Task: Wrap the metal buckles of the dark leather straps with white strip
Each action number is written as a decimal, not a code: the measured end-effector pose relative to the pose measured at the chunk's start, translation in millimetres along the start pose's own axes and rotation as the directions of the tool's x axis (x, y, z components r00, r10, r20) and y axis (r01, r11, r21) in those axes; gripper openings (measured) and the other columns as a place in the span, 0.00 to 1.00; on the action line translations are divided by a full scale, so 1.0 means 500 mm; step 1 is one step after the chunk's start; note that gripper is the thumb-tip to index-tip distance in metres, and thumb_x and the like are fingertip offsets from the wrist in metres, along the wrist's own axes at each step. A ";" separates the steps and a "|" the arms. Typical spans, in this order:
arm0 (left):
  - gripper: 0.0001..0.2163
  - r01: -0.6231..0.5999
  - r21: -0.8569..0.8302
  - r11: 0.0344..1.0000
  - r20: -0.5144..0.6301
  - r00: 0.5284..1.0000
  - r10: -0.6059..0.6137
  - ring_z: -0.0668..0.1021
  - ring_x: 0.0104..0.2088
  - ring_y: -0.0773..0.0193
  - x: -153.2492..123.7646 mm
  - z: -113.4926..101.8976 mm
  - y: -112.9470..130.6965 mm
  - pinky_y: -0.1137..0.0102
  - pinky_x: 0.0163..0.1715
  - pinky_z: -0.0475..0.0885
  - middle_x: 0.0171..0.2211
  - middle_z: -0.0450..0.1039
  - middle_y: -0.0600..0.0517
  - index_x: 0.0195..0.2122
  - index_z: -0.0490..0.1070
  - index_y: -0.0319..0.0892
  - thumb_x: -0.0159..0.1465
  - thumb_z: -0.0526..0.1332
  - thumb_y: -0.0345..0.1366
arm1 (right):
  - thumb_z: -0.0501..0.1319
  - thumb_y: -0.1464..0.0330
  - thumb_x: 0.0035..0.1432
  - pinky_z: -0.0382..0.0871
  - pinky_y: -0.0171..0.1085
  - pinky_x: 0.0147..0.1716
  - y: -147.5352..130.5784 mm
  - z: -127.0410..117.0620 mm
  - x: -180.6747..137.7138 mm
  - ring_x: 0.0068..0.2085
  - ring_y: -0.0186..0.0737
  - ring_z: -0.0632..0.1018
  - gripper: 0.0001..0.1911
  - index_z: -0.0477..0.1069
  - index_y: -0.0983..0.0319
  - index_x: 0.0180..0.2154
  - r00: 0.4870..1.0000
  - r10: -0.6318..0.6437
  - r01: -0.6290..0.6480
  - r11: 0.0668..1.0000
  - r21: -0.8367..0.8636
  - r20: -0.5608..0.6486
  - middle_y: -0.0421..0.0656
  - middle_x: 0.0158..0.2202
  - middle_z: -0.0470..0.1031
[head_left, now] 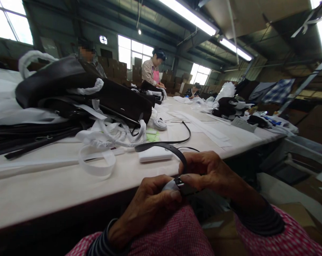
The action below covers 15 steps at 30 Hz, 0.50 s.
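At the table's front edge, my left hand (150, 201) is closed, thumb on top, around a strap end with white wrapping (170, 185). A small dark metal buckle (178, 181) shows between my two hands. My right hand (210, 172) pinches the dark leather strap (174, 147) beside that buckle, fingers bent. The strap arches up from my right fingers and trails back over the table. A flat white box-shaped device (155, 155) lies just behind my hands, partly under the strap. My fingers hide part of the buckle end.
A large dark leather bag (115, 99) with white-wrapped handles lies at left on the pale table (57, 192). White ribbon loops (97, 167) and green paper (152, 135) lie near it. Co-workers (150, 71) are at the far side. More dark pieces (227, 106) lie at right.
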<state>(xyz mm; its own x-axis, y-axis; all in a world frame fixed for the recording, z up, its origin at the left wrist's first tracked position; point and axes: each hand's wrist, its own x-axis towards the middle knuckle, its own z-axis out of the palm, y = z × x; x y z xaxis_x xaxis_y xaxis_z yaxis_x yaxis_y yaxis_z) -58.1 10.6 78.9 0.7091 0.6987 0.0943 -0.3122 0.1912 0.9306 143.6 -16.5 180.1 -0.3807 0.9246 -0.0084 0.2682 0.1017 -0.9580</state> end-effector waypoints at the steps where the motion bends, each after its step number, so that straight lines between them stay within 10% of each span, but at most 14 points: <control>1: 0.11 -0.014 0.021 1.000 -0.006 1.000 0.014 0.72 0.31 0.67 -0.001 0.000 0.002 0.74 0.33 0.66 0.31 0.75 0.52 0.40 0.81 0.38 0.63 0.70 0.41 | 0.71 0.61 0.60 0.63 0.27 0.23 -0.001 0.002 0.004 0.26 0.29 0.70 0.15 0.74 0.66 0.37 1.000 0.001 -0.001 1.000 -0.001 -0.009 0.38 0.27 0.71; 15: 0.08 -0.149 0.754 0.640 -0.205 0.872 0.445 0.82 0.45 0.56 -0.019 -0.018 -0.022 0.70 0.46 0.73 0.46 0.83 0.52 0.45 0.80 0.51 0.69 0.64 0.43 | 0.71 0.58 0.57 0.54 0.25 0.14 0.004 0.070 0.058 0.16 0.25 0.65 0.18 0.73 0.66 0.32 0.974 -0.056 0.101 0.974 0.200 -0.219 0.37 0.22 0.70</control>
<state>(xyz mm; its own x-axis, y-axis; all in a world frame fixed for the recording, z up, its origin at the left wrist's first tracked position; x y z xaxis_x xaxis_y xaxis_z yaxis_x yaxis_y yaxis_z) -67.1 8.3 64.6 0.3495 0.8357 0.4237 0.1716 -0.5016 0.8479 102.0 -2.3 167.9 -0.1924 0.9753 0.1084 0.0456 0.1192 -0.9918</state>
